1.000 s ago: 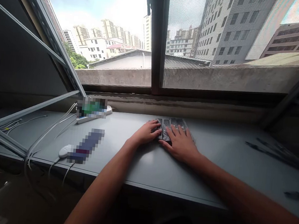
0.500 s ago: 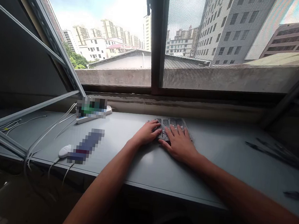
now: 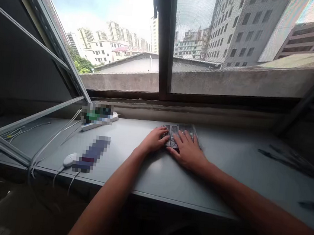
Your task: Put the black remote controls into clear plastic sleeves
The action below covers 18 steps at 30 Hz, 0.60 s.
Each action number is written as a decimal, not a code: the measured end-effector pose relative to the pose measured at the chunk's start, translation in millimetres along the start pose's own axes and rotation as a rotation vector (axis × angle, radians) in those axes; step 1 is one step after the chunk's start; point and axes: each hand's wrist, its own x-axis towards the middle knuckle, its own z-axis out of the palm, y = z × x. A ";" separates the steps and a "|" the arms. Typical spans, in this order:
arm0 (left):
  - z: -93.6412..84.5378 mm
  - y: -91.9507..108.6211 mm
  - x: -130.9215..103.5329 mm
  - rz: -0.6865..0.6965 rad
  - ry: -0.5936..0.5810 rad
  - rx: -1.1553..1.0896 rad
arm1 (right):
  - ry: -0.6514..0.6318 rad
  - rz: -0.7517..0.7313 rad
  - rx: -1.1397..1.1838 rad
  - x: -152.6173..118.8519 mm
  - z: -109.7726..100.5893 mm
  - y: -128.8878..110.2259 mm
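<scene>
Several dark grey blocks [image 3: 174, 131], which look wrapped in clear plastic, lie side by side on the pale desk [image 3: 156, 177] near the window. On their left end rests my left hand [image 3: 155, 138], fingers spread over the top and thumb towards the middle. My right hand [image 3: 189, 149] lies flat with fingers apart across the right part of the blocks, its thumb at their front edge. Both hands touch the blocks without gripping them, and cover part of them.
A white power strip [image 3: 100, 122] and a blurred-out dark blue object [image 3: 93, 153] are on the left, beside a round white device [image 3: 70, 160] with cables. Metal frame bars [image 3: 42, 114] cross the left side. Dark cables [image 3: 284, 160] lie at right.
My right hand's fingers have shifted slightly on the blocks. The rest of the scene looks nearly the same, with only a slight shift of the view.
</scene>
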 end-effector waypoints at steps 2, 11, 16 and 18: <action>0.0 -0.4 0.1 0.009 0.011 0.001 | 0.004 -0.011 0.012 0.4 2.3 1.9; -0.4 -2.5 -0.3 0.020 0.023 -0.015 | 0.027 -0.056 0.010 -1.5 0.8 5.3; -0.2 -4.9 1.3 0.024 0.017 -0.025 | 0.036 -0.058 -0.002 -2.4 0.9 6.5; -0.4 -5.4 1.8 0.029 0.015 -0.020 | 0.039 -0.058 -0.012 -2.8 1.6 6.2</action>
